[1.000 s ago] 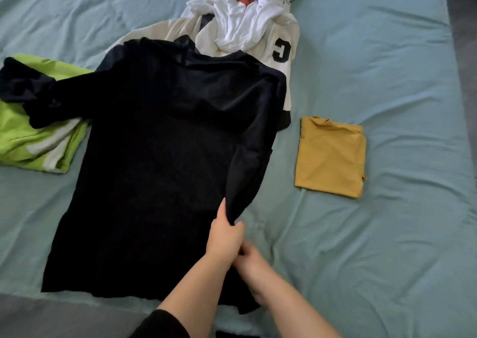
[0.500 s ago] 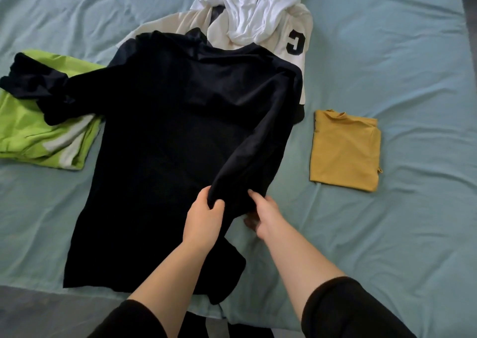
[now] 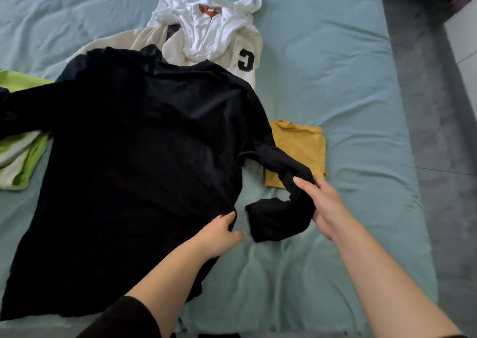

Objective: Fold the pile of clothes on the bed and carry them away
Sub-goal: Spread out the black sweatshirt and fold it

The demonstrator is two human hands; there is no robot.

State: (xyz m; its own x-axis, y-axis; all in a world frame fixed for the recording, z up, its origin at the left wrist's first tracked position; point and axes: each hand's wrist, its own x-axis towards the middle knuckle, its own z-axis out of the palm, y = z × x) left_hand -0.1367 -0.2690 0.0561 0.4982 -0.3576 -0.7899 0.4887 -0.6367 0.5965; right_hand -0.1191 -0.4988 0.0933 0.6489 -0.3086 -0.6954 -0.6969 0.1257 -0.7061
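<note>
While in two hands (image 3: 219,234) (image 3: 322,208) — one black shirt (image 3: 134,157)

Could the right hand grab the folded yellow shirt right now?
Probably not yet: the right hand is gripping the black shirt's sleeve, which drapes across the yellow shirt. That shirt lies just beyond it, so letting go should help.
</note>
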